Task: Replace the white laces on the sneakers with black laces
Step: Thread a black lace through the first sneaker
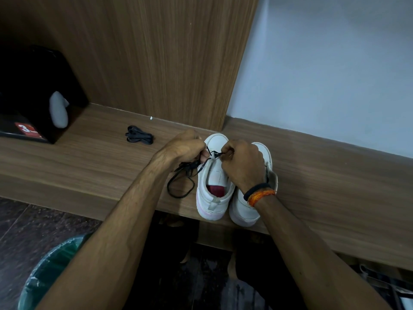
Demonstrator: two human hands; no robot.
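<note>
Two white sneakers sit side by side on the wooden surface, heels hanging a bit over the front edge, toes pointing at the wood panel behind. All the action is on the left sneaker: both hands are bunched up over its eyelets near the toe end. The left hand has its grip pinched on the black lace, fingers curled tight around a strand right at the shoe's left side. The right hand is curled over the tongue area, its grip pinching the other end of that same lace. The slack trails off to the left of the shoe in a loose loop on the wood. The right sneaker is mostly hidden under the right wrist. A second black lace lies bundled further left, well apart from the shoes. A black box stands at the far left.
</note>
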